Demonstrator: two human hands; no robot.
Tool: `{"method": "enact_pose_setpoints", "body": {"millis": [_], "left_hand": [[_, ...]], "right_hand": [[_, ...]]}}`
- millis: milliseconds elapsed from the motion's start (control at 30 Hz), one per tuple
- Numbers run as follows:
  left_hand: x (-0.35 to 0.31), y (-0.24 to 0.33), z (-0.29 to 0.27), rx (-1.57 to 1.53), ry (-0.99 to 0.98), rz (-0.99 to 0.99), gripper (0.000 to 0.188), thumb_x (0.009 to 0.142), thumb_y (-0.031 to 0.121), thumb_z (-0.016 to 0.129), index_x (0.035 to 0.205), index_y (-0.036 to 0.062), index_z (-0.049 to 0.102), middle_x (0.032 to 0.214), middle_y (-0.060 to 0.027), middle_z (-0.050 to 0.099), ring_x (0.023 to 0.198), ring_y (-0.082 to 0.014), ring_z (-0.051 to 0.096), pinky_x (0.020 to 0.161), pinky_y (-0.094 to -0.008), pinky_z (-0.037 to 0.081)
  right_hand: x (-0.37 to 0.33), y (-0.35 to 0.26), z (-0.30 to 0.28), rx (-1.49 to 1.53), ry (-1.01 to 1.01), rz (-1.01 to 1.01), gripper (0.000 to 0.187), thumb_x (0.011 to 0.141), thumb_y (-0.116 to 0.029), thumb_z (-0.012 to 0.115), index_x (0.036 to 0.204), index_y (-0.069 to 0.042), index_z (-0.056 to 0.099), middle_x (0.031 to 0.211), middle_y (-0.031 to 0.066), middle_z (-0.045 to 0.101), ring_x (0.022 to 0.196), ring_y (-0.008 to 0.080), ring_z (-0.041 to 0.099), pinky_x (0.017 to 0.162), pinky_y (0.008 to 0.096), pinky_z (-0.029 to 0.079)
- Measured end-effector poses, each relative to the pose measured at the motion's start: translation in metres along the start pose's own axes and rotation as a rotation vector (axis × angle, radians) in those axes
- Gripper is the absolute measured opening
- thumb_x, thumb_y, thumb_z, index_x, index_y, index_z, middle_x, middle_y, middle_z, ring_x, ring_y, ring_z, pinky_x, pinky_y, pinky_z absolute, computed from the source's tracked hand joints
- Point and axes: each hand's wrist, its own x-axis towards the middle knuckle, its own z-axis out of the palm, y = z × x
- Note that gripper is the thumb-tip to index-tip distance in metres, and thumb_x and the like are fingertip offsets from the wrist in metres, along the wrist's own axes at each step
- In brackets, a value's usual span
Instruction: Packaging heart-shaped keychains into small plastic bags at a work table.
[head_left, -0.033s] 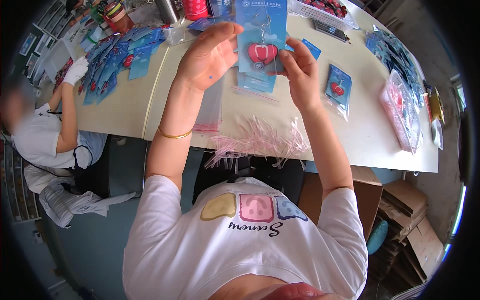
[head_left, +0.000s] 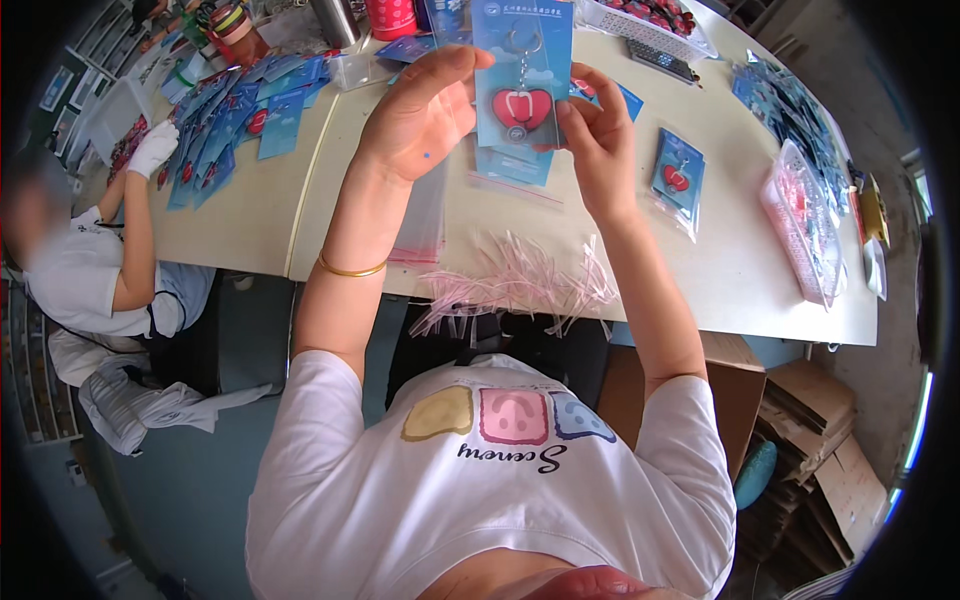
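Up at the far side of my arms I hold a blue backing card [head_left: 498,65] upright, with a red heart-shaped keychain [head_left: 521,108] on it under clear plastic. My left hand [head_left: 420,115] is cupped at the card's left edge, thumb along its upper side, other fingers partly hidden behind it. My right hand [head_left: 598,135] pinches the lower right edge between thumb and fingers. Below the held card lie more blue cards [head_left: 515,165] on the table. Nearest my body, a heap of thin pinkish plastic strips [head_left: 515,280] lies at the table edge.
Clear bags [head_left: 422,215] lie left of the strips. To the right are a small stack of packed keychain cards [head_left: 677,175], a white basket [head_left: 800,225] and a card pile [head_left: 790,110]. At left, a co-worker's gloved hand [head_left: 153,148] is beside another card pile [head_left: 225,120].
The held card and keychain have shifted very slightly left, and my right fingers have curled a little. Little else differs.
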Motion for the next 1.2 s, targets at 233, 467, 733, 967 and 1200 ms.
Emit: {"method": "enact_pose_setpoints", "body": {"millis": [233, 467, 733, 967, 1200], "left_hand": [[-0.007, -0.014, 0.011, -0.046, 0.284, 0.046, 0.017, 0.085, 0.019, 0.065, 0.1, 0.0099, 0.066, 0.102, 0.0006, 0.065, 0.094, -0.0129, 0.06, 0.079, -0.0324, 0.05], [-0.01, -0.018, 0.022, -0.089, 0.386, 0.204, 0.019, 0.085, 0.017, 0.065, 0.1, 0.0053, 0.064, 0.103, -0.0044, 0.064, 0.097, -0.0153, 0.059, 0.087, -0.0358, 0.049], [-0.017, -0.015, 0.034, -0.033, 0.494, 0.348, 0.016, 0.082, 0.013, 0.068, 0.096, 0.004, 0.065, 0.098, -0.0047, 0.064, 0.095, -0.0143, 0.059, 0.086, -0.0333, 0.048], [-0.018, -0.012, 0.038, -0.041, 0.478, 0.328, 0.02, 0.084, 0.015, 0.066, 0.1, 0.0033, 0.062, 0.1, -0.0055, 0.064, 0.096, -0.0157, 0.059, 0.083, -0.0334, 0.049], [-0.017, -0.012, 0.044, 0.044, 0.49, 0.334, 0.016, 0.08, 0.012, 0.071, 0.093, 0.0034, 0.068, 0.094, -0.0059, 0.066, 0.093, -0.0131, 0.059, 0.081, -0.0322, 0.05]], "right_hand": [[-0.006, 0.012, 0.021, -0.811, 0.183, -0.448, 0.017, 0.084, -0.003, 0.06, 0.101, 0.001, 0.056, 0.114, 0.0134, 0.053, 0.077, 0.0218, 0.063, 0.061, 0.0303, 0.051], [-0.006, 0.006, 0.038, -1.073, 0.192, -0.627, 0.04, 0.067, -0.03, 0.078, 0.092, -0.006, 0.06, 0.118, 0.0156, 0.049, 0.108, 0.036, 0.043, 0.09, 0.0449, 0.037], [0.002, 0.012, 0.027, -0.725, 0.254, -0.645, 0.023, 0.067, -0.007, 0.071, 0.088, -0.009, 0.061, 0.108, 0.0115, 0.05, 0.102, 0.0293, 0.045, 0.089, 0.0383, 0.036], [-0.011, 0.004, 0.038, -0.944, 0.121, -0.726, 0.031, 0.063, -0.012, 0.075, 0.092, -0.013, 0.065, 0.114, 0.0091, 0.054, 0.105, 0.0299, 0.046, 0.089, 0.0371, 0.037], [-0.001, -0.004, 0.025, -0.128, 0.013, 0.029, 0.035, 0.077, -0.015, 0.074, 0.104, -0.001, 0.057, 0.103, 0.0069, 0.059, 0.085, 0.0112, 0.057, 0.068, 0.0237, 0.048]]}}
